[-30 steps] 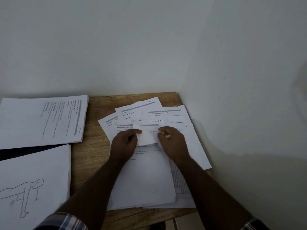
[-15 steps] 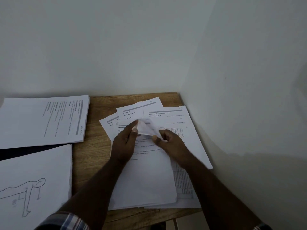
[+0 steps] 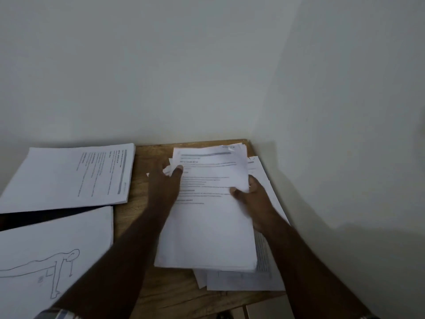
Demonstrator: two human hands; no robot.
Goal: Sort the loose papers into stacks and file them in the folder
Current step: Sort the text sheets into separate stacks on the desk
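left hand + right hand | now gripping gathered paper stack

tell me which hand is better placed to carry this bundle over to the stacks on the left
Left, probably. The left hand already holds the bundle on the edge facing the printed stack and drawing stack. The right hand grips the far edge, by the wall.

**Hidden, cropped, blurred**

Text on the held sheaf of papers is motion-blurred, unreadable. Left hand: fingertips tucked behind the sheaf's left edge, w/ small white scrap there, unclear. Right hand: fingers hidden under the sheaf. Lower papers mostly covered. Figure-drawing sheet cut off at left & near edges. Far-left stack cropped at left, print too small.
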